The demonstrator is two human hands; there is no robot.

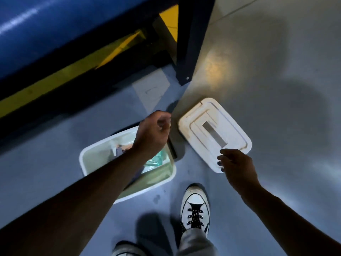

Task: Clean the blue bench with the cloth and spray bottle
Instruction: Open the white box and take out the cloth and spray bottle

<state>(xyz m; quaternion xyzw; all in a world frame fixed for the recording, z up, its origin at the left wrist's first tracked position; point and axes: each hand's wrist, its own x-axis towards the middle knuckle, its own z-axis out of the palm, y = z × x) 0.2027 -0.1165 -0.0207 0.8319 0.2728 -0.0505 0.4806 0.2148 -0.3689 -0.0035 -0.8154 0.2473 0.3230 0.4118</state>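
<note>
We see the blue bench (46, 30) in the upper left of the frame, its tabletop shiny and not yet wiped, as far as we can judge. On the floor (276, 89) at the centre stands an open white bin (127, 193), and its white lid (215, 133) lies just beside it, to the right.

The left hand (153, 133) hovers over the bin's far edge with the fingers curled loosely; its grip holds nothing that we can see. The right hand (238, 167) is at the near edge of the lid, fingers bent; we cannot tell if it touches or pinches the lid.

Inside the bin, partly hidden by the left forearm, there is a greenish clear thing (156, 159), perhaps the spray bottle, and a dark fabric (120, 150), perhaps the cloth. We are not sure of either.

What could go wrong: the light is weak and the arm covers the contents, so we may take the wrong item or grasp the bottle badly and let it drop. The lid lies close to the white shoe (195, 207), so a step forward may land on it.
</note>
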